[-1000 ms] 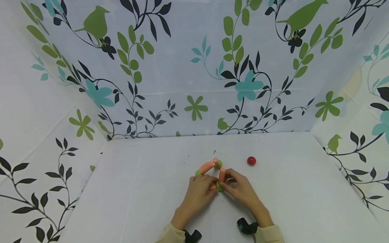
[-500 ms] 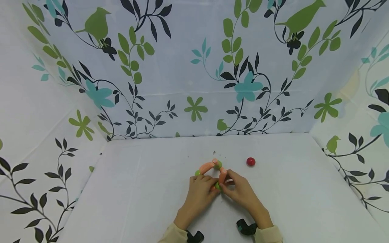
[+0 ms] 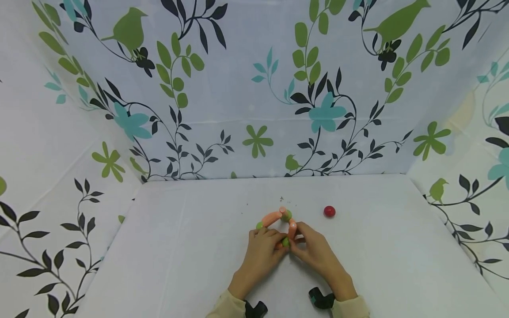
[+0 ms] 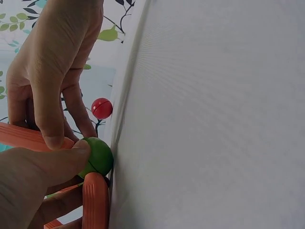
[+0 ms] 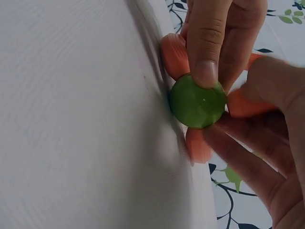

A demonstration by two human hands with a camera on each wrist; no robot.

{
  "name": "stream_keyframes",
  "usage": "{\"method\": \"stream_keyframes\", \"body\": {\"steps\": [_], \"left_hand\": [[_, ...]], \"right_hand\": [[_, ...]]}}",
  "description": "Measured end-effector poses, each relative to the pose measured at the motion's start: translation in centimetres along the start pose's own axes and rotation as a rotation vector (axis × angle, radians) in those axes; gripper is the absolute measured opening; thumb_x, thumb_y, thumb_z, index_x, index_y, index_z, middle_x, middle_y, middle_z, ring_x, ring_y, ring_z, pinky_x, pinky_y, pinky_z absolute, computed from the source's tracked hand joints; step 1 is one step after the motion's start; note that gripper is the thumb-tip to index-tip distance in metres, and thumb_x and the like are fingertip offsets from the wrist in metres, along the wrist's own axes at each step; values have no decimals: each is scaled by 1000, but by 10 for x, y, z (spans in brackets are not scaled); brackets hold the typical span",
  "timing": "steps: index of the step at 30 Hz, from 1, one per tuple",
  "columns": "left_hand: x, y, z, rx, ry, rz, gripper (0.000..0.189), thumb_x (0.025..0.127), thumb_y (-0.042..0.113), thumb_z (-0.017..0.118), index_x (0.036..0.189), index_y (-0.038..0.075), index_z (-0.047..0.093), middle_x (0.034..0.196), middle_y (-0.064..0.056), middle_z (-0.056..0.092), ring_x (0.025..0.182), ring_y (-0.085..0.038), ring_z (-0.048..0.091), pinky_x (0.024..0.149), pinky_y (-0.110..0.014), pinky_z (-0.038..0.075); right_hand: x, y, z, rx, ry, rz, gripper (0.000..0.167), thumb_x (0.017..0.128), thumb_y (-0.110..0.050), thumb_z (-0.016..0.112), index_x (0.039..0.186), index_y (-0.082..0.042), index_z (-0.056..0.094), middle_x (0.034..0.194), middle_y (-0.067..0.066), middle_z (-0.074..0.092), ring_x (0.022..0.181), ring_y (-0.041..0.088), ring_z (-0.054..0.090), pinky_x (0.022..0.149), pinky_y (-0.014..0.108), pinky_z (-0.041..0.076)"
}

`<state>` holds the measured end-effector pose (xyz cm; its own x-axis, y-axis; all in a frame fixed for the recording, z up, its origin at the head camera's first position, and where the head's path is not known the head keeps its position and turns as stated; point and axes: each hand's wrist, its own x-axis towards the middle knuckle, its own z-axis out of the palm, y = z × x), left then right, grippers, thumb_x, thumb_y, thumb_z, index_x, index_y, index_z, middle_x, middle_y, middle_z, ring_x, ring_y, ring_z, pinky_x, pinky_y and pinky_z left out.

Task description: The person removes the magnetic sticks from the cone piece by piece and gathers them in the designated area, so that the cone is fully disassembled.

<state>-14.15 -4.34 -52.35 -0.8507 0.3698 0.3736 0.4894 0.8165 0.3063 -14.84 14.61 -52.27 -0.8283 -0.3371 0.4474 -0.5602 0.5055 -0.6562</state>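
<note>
My left hand (image 3: 261,252) holds a green ball (image 4: 100,158) on the white table, its thumb pressed on the ball's side. An orange ridged stick (image 5: 248,102) stands up from that ball, and my right hand (image 3: 317,247) pinches it between thumb and fingers. Two more orange sticks meet the ball low down, one of them a near stick (image 4: 95,200) in the left wrist view. Behind my hands, another green ball (image 3: 286,215) and a slanted orange stick (image 3: 271,218) belong to the same frame of parts. Fingers hide some joints.
A loose red ball (image 3: 329,211) lies on the table (image 3: 199,247), behind and to the right of my hands. Patterned cloth (image 3: 222,101) with leaves and birds hangs at the back and sides. Black wrist-worn devices (image 3: 321,299) sit under both wrists.
The orange stick in my right hand has tilted, so its top end faces upward toward the head camera more. My right fingers shifted slightly; my left hand kept its hold on the green ball.
</note>
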Motion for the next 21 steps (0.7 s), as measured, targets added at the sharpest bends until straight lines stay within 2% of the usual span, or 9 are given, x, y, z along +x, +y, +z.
{"method": "stream_keyframes", "body": {"steps": [11,18,21], "left_hand": [[2,-1,-2,-1,-5,-3,28,85,37,84,110,23,79,102,10,77,99,-12,63,92,-42,40],[1,-4,-3,-38,-36,1,26,86,40,83,108,25,79,103,13,77,102,-11,64,95,-43,41],[1,-6,-5,-46,-66,3,28,87,41,82,111,27,78,106,14,77,103,-11,64,96,-43,41]], "right_hand": [[1,3,-5,30,5,42,35,85,7,77,112,-6,60,108,12,72,101,27,75,77,26,63],[-2,12,-13,38,100,100,35,84,7,79,113,-6,64,106,4,72,99,24,73,74,25,62],[-6,20,-20,59,140,162,36,85,6,79,115,-8,64,104,4,71,99,23,73,75,21,61]]}}
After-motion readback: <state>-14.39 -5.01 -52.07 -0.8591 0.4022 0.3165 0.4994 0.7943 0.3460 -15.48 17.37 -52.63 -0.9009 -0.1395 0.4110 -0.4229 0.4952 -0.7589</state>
